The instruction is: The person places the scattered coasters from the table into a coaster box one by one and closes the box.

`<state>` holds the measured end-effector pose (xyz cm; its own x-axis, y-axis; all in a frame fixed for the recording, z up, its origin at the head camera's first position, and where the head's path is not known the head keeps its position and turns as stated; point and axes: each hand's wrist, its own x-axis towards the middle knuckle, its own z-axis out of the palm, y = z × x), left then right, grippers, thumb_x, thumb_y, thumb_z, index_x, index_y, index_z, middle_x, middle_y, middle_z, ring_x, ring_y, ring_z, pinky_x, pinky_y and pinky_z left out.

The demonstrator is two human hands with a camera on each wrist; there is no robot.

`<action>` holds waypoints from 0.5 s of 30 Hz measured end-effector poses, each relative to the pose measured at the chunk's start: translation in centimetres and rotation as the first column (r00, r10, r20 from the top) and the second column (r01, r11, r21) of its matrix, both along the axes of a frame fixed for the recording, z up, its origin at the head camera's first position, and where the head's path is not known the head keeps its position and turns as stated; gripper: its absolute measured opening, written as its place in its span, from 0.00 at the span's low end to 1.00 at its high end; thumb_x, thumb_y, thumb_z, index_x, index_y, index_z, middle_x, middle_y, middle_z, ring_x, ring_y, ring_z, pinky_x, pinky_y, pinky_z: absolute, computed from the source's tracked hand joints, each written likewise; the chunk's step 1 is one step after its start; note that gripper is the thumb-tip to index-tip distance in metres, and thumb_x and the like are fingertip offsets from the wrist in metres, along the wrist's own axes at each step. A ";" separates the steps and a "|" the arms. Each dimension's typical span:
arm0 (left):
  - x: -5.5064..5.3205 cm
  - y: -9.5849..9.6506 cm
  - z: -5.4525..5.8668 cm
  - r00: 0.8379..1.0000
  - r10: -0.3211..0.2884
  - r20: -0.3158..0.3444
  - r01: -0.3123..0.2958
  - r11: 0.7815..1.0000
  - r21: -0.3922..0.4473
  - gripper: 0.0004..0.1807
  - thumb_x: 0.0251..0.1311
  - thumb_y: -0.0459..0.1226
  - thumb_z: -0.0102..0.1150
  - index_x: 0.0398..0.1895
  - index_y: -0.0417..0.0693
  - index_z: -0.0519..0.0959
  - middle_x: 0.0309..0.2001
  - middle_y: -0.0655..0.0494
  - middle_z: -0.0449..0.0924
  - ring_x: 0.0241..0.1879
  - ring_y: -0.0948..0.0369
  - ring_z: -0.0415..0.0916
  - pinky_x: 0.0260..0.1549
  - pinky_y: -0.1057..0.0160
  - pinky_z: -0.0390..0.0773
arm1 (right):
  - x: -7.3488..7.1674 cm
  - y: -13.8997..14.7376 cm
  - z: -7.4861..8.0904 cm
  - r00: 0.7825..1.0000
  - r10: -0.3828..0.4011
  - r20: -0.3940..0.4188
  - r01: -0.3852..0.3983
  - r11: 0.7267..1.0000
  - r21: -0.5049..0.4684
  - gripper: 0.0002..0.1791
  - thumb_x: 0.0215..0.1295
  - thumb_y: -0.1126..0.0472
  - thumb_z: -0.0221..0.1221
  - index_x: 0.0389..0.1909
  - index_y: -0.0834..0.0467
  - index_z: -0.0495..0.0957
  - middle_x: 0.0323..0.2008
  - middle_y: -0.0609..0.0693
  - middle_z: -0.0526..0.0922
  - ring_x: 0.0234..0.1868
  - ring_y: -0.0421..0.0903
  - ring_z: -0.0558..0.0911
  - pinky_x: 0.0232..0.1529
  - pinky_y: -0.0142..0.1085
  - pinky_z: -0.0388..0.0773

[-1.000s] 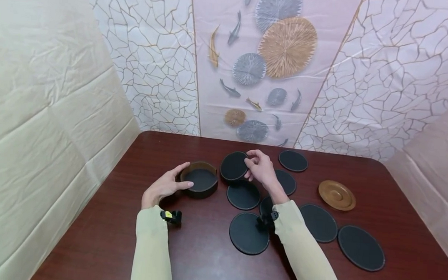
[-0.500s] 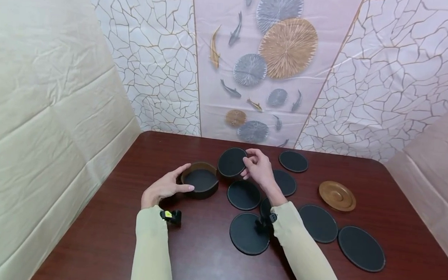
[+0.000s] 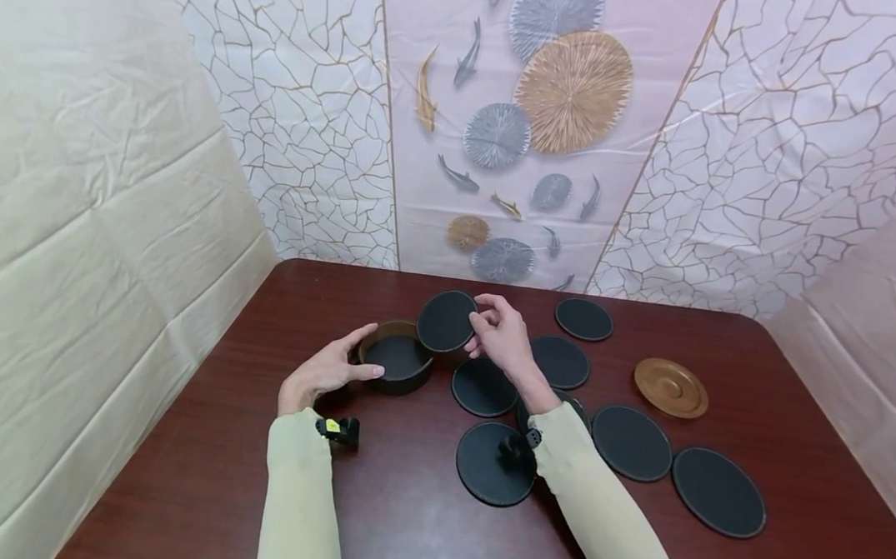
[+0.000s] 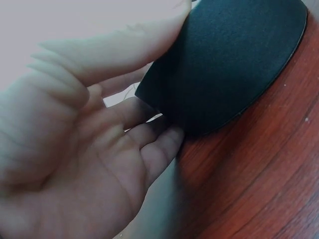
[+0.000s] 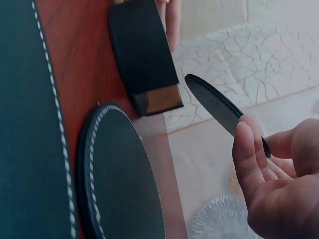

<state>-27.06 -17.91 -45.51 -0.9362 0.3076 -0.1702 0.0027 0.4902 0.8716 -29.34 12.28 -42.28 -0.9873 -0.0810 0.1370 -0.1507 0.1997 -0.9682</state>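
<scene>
My left hand grips the near-left side of a round black coaster holder, thumb at the front and fingers behind. Brown shows on the holder's inner wall, and a dark disc lies at its bottom. In the right wrist view, a gap in the holder's wall faces right. My right hand pinches a round black coaster by its right edge, thumb against fingers. Raised and tilted, that coaster overlaps the holder's right rim in the head view. The left wrist view shows the holder's smooth dark outer wall against the fingers.
Several black stitched coasters lie flat, among them a coaster below my right hand and a front coaster. A grooved brown wooden disc rests at the right of the dark red table. Patterned cloth stands behind.
My right hand has carried the coaster left and slightly up, from beside the holder to over its right rim. My left hand stays on the holder.
</scene>
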 end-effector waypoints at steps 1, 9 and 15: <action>0.0 0.0 0.0 1.000 0.000 -0.001 0.000 1.000 -0.001 0.46 0.56 0.46 0.69 0.76 0.67 0.55 0.75 0.52 0.57 0.73 0.49 0.52 0.70 0.43 0.57 | 0.0 -0.2 0.0 1.000 0.003 -0.003 -0.003 1.000 0.000 0.21 0.71 0.63 0.56 0.63 0.59 0.69 0.35 0.61 0.83 0.20 0.50 0.84 0.23 0.44 0.83; -0.2 0.1 0.1 1.000 -0.005 0.011 0.005 1.000 -0.003 0.47 0.55 0.46 0.70 0.77 0.66 0.55 0.75 0.50 0.57 0.72 0.49 0.54 0.70 0.44 0.58 | 0.8 -1.9 -0.4 0.998 0.059 -0.028 -0.059 0.998 0.020 0.23 0.71 0.63 0.56 0.65 0.60 0.69 0.39 0.68 0.83 0.22 0.56 0.84 0.27 0.53 0.83; -0.3 0.2 0.2 1.000 -0.015 0.009 0.015 1.000 0.013 0.48 0.55 0.45 0.70 0.77 0.63 0.55 0.76 0.51 0.55 0.73 0.49 0.53 0.70 0.44 0.57 | 1.2 -3.3 -1.1 0.996 0.068 -0.055 -0.065 0.997 0.051 0.21 0.70 0.65 0.56 0.63 0.58 0.71 0.36 0.64 0.85 0.18 0.46 0.83 0.25 0.48 0.83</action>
